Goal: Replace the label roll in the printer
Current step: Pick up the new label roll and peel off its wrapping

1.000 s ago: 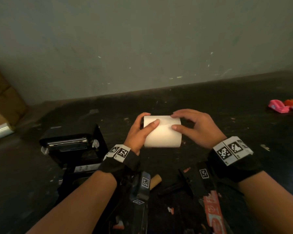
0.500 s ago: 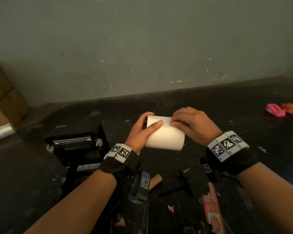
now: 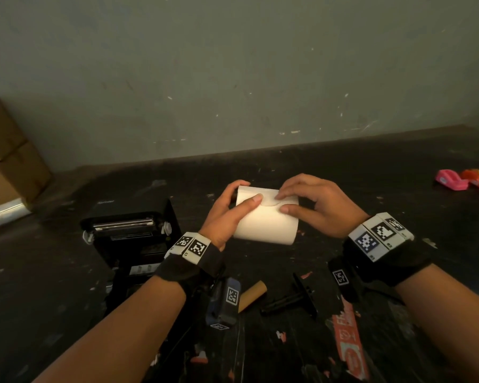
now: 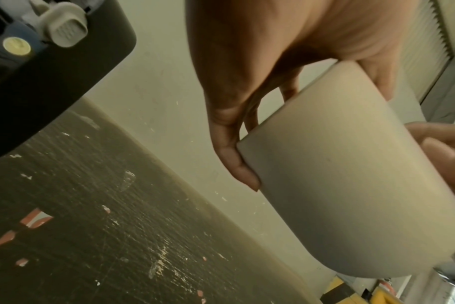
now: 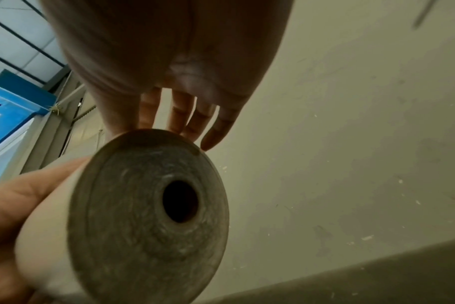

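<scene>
While your left hand (image 3: 227, 217) cradles the one white label roll (image 3: 266, 222) from its left end, fingers curled round it and thumb pressed across the top, your right hand (image 3: 318, 205) pinches at the paper near the top edge, likely hunting for the loose end to peel. You hold the roll in the air above the dark table (image 3: 371, 189), just right of the single black printer (image 3: 127, 239), whose lid stands open, probably waiting for the refill. One bare cardboard core (image 3: 253, 295) and one black spindle (image 3: 291, 299) lie on the table below your wrists; I judge the roll goes on that spindle.
</scene>
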`<state>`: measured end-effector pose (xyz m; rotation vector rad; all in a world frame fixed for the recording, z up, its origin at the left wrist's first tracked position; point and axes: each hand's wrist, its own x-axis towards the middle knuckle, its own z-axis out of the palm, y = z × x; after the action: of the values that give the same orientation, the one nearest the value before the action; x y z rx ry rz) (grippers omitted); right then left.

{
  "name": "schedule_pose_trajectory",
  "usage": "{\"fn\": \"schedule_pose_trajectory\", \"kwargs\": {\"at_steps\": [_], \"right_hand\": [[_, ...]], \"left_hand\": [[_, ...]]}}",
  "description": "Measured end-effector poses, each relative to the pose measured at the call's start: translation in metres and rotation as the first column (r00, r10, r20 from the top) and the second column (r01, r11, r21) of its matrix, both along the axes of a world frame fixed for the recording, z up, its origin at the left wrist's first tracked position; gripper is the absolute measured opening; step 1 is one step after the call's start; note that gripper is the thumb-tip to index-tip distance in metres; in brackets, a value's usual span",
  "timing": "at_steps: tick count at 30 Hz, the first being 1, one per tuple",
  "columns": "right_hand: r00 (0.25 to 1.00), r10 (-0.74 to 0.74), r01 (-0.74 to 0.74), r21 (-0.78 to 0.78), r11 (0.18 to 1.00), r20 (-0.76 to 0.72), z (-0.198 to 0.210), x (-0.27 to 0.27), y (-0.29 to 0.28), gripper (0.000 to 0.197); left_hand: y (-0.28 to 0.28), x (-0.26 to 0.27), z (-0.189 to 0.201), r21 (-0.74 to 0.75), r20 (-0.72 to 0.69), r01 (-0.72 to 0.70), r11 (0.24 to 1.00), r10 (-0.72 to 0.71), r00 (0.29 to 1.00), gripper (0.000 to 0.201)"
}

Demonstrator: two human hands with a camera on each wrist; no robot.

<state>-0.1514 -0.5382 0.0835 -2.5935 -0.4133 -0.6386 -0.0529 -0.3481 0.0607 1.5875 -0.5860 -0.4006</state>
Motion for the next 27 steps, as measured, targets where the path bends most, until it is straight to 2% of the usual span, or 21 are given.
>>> {"fn": "schedule_pose_trajectory", "kwargs": {"at_steps": [4,9,12,17,22,27], "right_hand": [[0.999,0.013,-0.013,0.011,1.0,-0.03,0.005,0.005,0.004,0.026],[0.987,-0.079,0.071,-0.062,0.996,-0.139,0.007,0.011,0.012,0.005],[0.985,-0.122,0.126,0.032,0.991,-0.123,0.002,0.011,0.017,0.006],[0.97,-0.196,0.221,0.177,0.959,-0.146,-0.003,0.013,0.016,0.013],[0.957,-0.208,0.244,0.174,0.954,-0.201,-0.005,0.014,0.018,0.012],[0.972,-0.145,0.172,0.142,0.975,-0.183,-0.006,0.01,0.021,0.01]], "left_hand": [[0.002,0.001,0.0,0.018,0.014,0.014,1.0,-0.014,1.0,0.038],[0.003,0.003,-0.003,0.041,0.053,0.043,0.998,-0.045,0.998,0.036],[0.004,0.004,-0.004,0.029,0.051,0.046,0.999,-0.047,0.998,0.034],[0.003,0.005,-0.008,0.022,0.063,0.032,0.999,-0.033,0.997,0.044],[0.002,0.006,-0.013,0.012,0.07,0.021,1.0,-0.021,0.997,0.042],[0.003,0.008,-0.014,0.02,0.062,0.026,0.999,-0.027,0.998,0.045]]}}
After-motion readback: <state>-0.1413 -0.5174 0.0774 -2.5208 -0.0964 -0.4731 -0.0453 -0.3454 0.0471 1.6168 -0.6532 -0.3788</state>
